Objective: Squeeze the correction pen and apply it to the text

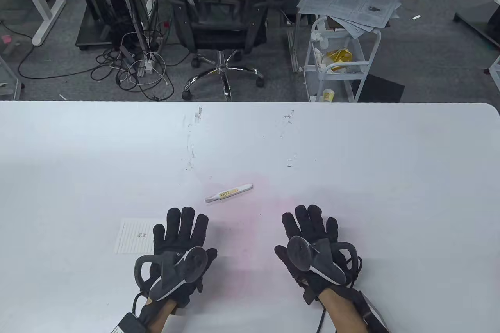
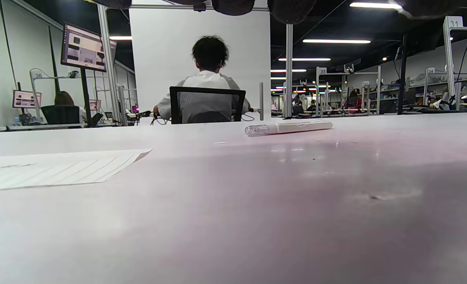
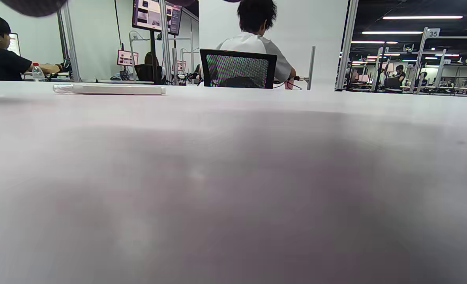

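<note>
A white correction pen (image 1: 229, 193) with a clear cap lies flat on the white table (image 1: 351, 145), cap end toward the left. It also shows in the left wrist view (image 2: 288, 127) and in the right wrist view (image 3: 109, 89). A small lined paper (image 1: 134, 236) with a few written marks lies left of my left hand, partly under its fingers; it shows in the left wrist view (image 2: 55, 169). My left hand (image 1: 180, 227) rests flat on the table, fingers spread, holding nothing. My right hand (image 1: 310, 223) rests flat too, empty, right of the pen.
The table has scuff marks (image 1: 192, 141) in its far middle. Beyond the far edge stand an office chair (image 1: 220, 16) and a white cart (image 1: 343, 59) with papers on top.
</note>
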`<action>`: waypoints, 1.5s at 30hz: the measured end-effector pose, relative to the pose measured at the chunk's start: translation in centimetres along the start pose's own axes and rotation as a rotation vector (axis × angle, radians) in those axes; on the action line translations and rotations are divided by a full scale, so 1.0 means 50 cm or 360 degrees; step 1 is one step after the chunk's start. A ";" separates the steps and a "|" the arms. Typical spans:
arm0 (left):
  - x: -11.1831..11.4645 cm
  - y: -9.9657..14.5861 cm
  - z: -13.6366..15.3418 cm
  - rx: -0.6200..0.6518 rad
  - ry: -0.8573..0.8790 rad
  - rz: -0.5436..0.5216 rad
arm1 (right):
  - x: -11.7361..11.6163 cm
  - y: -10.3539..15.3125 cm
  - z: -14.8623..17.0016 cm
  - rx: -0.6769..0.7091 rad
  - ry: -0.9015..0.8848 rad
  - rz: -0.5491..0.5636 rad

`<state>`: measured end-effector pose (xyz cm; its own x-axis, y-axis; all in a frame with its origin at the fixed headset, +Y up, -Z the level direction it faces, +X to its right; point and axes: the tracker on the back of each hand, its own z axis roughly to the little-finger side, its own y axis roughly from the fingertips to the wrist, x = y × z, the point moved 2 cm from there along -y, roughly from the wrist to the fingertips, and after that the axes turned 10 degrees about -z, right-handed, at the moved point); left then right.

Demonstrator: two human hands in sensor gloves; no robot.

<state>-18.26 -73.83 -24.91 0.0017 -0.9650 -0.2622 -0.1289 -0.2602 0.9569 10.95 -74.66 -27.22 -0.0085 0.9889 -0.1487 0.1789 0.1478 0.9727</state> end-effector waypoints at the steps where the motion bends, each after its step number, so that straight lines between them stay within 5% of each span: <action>1: -0.001 0.000 0.000 -0.0001 -0.0001 0.0003 | 0.000 0.000 0.000 0.0001 0.0000 0.0000; 31: -0.005 -0.004 0.017 -0.0005 0.0006 0.0015 | -0.003 0.002 -0.005 0.0016 0.0001 -0.0007; 45: -0.017 -0.014 0.159 -0.0253 0.0086 0.0054 | -0.004 0.003 -0.002 0.0017 -0.0013 -0.0006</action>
<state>-26.05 -72.60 -26.34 0.0538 -0.9725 -0.2265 0.0289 -0.2253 0.9739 10.88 -74.84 -27.02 -0.0014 0.9881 -0.1539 0.1892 0.1513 0.9702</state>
